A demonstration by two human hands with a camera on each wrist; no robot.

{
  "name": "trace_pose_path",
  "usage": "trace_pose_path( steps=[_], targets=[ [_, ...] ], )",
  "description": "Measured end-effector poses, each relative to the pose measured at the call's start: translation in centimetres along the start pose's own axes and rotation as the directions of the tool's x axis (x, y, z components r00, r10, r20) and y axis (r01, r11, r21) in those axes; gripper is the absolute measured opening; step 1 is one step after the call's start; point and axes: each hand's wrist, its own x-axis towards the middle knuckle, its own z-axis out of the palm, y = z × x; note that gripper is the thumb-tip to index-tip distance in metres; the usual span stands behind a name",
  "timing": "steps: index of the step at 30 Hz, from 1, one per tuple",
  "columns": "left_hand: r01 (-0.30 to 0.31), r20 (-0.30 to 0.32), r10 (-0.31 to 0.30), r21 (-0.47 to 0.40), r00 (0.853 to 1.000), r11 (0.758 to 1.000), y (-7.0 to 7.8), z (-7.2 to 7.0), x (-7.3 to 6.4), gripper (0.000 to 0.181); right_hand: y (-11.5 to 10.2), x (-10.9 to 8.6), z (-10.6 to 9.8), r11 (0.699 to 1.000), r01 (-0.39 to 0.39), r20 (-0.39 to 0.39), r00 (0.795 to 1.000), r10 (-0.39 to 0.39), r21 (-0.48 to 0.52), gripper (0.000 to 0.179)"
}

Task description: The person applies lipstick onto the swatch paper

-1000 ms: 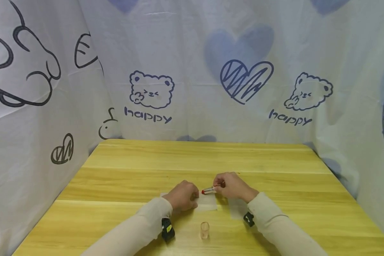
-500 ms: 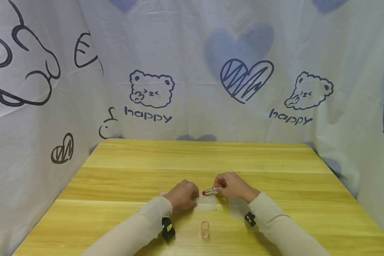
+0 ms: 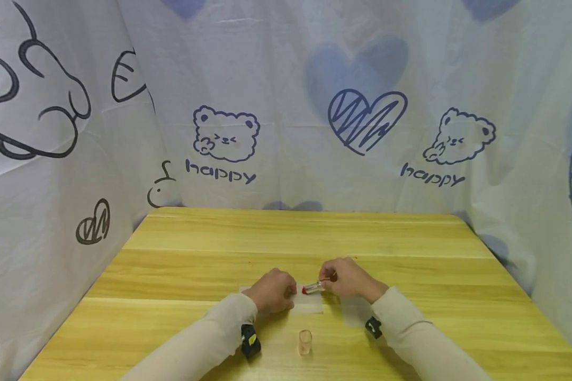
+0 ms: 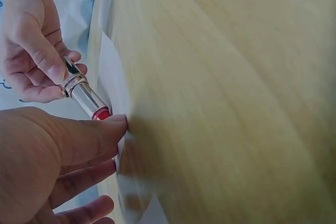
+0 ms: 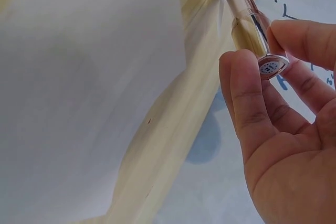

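Observation:
My right hand (image 3: 348, 278) pinches a lipstick (image 3: 313, 287) by its base between thumb and fingers. The tube is shiny metal with a clear band (image 5: 249, 35), and its red tip points left and slightly down over a small white sheet of paper (image 3: 309, 303). In the left wrist view the red tip (image 4: 101, 114) is right by my left thumb. My left hand (image 3: 270, 291) rests on the left part of that sheet, its fingertips (image 4: 118, 123) at the paper and its fingers fairly straight. The left hand covers part of the sheet.
A clear, pinkish lipstick cap (image 3: 305, 342) stands on the wooden table (image 3: 171, 328) nearer my body. Another pale sheet (image 3: 354, 310) lies under my right wrist. A printed white curtain (image 3: 286, 159) hangs behind the table and along its sides.
The lipstick's red tip has shifted slightly toward me and to the right over the paper. The left hand and the cap stay where they were.

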Motion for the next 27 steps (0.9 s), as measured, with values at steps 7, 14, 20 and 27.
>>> trace_pose_path(
  steps=[7,14,20,27],
  targets=[
    [0.006,-0.001,-0.006,0.005,1.0,1.0,0.13,-0.03,-0.06,0.017,-0.25,-0.15,-0.25,1.0,0.007,0.011,1.0,-0.008,0.007,0.011],
    [0.008,0.001,-0.008,-0.004,1.0,1.0,0.22,-0.05,-0.12,0.018,-0.12,-0.25,-0.26,1.0,0.017,0.017,1.0,-0.016,-0.006,0.011],
    [0.006,0.001,-0.006,0.004,1.0,1.0,0.16,-0.02,-0.03,0.017,0.03,-0.26,-0.28,1.0,0.028,0.023,0.999,-0.028,-0.005,0.011],
    [-0.002,-0.003,0.002,0.011,1.0,1.0,0.08,-0.02,0.03,0.017,-0.15,-0.32,-0.45,0.999,0.037,0.046,0.998,-0.036,-0.005,0.012]
  ],
)
